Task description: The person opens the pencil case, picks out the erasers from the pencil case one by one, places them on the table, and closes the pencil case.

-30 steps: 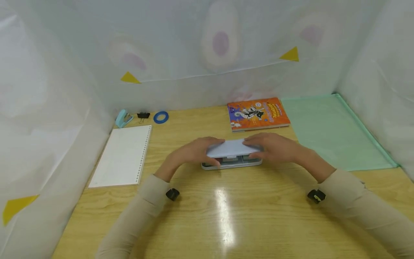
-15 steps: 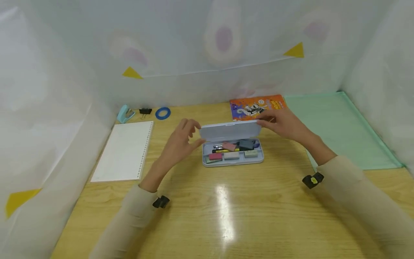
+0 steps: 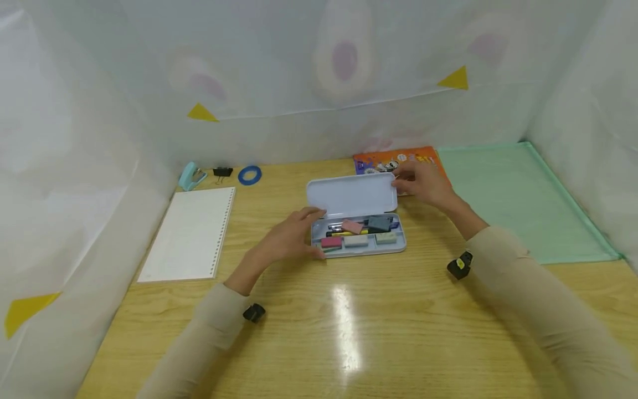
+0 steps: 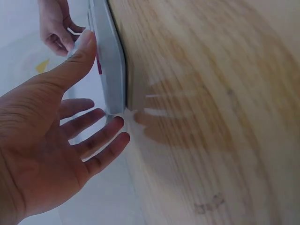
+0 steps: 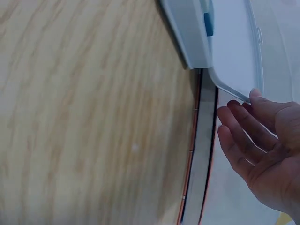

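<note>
Lid (image 3: 351, 195) up, right hand (image 3: 426, 184) pinching its corner! Left hand (image 3: 289, 235), fingers spread wide, is at the left end of the case (image 3: 366, 254), which lies on the table (image 3: 279, 338) near the book (image 3: 372, 164), 3 blocks (image 3: 356, 241) along its front.

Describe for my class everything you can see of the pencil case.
The pencil case is pale blue, plastic-looking and rounded at the corners. It lies open on the table, lid tilted back, erasers and pens in its divided base. The right hand pinches the lid's right corner; the left hand is at the left end, contact unclear.
</note>
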Tool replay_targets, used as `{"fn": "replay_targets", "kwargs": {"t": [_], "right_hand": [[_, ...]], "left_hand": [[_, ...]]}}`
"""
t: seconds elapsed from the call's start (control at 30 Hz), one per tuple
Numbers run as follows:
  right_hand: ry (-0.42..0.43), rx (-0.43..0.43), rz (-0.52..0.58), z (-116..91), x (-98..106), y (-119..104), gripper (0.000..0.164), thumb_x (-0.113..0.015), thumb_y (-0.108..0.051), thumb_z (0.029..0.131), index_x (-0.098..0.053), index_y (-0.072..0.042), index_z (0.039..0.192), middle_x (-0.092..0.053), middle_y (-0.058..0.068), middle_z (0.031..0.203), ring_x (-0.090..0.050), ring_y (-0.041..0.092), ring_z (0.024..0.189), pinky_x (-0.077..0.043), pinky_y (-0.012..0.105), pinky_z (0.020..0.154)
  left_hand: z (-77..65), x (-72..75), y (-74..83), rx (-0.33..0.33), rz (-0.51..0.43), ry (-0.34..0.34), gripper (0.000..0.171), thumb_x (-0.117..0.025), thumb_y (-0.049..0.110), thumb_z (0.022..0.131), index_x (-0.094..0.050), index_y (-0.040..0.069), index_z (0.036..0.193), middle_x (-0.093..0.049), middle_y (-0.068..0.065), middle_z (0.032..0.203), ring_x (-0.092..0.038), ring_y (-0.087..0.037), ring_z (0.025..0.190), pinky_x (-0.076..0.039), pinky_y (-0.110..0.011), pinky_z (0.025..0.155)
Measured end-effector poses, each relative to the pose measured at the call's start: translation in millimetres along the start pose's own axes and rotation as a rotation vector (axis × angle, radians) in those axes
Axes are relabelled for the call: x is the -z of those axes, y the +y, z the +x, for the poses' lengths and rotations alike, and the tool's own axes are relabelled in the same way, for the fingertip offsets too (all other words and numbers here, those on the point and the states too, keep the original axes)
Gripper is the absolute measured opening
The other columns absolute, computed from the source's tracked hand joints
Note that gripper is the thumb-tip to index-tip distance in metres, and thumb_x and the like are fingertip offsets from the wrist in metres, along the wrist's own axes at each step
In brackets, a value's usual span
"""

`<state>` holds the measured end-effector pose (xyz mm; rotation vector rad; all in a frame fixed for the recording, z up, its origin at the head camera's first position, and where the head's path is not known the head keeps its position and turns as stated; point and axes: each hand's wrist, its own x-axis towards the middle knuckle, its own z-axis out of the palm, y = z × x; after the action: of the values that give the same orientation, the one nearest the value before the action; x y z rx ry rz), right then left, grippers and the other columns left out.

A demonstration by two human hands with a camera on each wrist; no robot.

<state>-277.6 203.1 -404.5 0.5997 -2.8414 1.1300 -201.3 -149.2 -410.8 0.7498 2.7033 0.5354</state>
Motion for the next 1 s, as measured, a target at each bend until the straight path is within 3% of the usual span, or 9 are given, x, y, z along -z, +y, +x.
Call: {"fn": "replay_targets", "kwargs": {"t": [0.2, 0.43, 0.6, 0.8, 1.0], "right_hand": [[-0.019, -0.096, 0.001, -1.5, -7.6, 5.7, 0.038, -0.072, -0.013, 0.099, -0.066, 0.004, 0.132, -0.070, 0.026, 0.118, -0.068, 0.040, 0.104, -0.054, 0.055, 0.089], [0.030, -0.076, 0.028, -9.8, -2.3, 7.9, 0.047, -0.075, -0.013, 0.097, -0.060, 0.003, 0.138, -0.067, 0.027, 0.124, -0.067, 0.045, 0.103, -0.054, 0.056, 0.089], [0.082, -0.043, 0.048, -24.0, 2.3, 4.3, 0.047, -0.078, -0.014, 0.095, -0.063, -0.002, 0.138, -0.068, 0.022, 0.123, -0.066, 0.036, 0.096, -0.054, 0.044, 0.081], [-0.088, 0.016, 0.118, -42.1, -3.1, -4.3, 0.035, -0.073, -0.007, 0.097, -0.068, -0.003, 0.131, -0.070, 0.017, 0.122, -0.067, 0.030, 0.099, -0.055, 0.028, 0.080], [-0.200, 0.083, 0.134, -47.5, -19.4, -10.5, 0.030, -0.075, -0.001, 0.093, -0.072, -0.002, 0.123, -0.072, 0.013, 0.113, -0.069, 0.026, 0.096, -0.057, 0.033, 0.084]], "left_hand": [[1.5, -3.6, -1.4, -0.014, -0.011, -0.041, 0.097, -0.083, 0.047, 0.087, -0.034, 0.012, 0.163, -0.029, -0.007, 0.168, -0.030, -0.030, 0.153, -0.032, -0.046, 0.121], [7.0, -1.3, 1.7, -0.014, -0.001, -0.063, 0.096, -0.082, 0.048, 0.087, -0.034, 0.014, 0.163, -0.032, -0.006, 0.165, -0.033, -0.029, 0.150, -0.032, -0.047, 0.121], [10.4, 3.2, 3.2, -0.012, -0.010, -0.098, 0.094, -0.084, 0.046, 0.087, -0.035, 0.018, 0.163, -0.034, -0.007, 0.161, -0.036, -0.029, 0.144, -0.036, -0.048, 0.119], [13.5, 6.9, -2.2, -0.007, -0.045, -0.142, 0.094, -0.086, 0.043, 0.086, -0.035, 0.025, 0.163, -0.031, -0.007, 0.158, -0.035, -0.028, 0.140, -0.037, -0.048, 0.117], [16.0, 9.0, -5.9, -0.006, -0.051, -0.166, 0.094, -0.086, 0.043, 0.086, -0.035, 0.027, 0.163, -0.029, -0.006, 0.159, -0.032, -0.028, 0.140, -0.037, -0.050, 0.116]]}}
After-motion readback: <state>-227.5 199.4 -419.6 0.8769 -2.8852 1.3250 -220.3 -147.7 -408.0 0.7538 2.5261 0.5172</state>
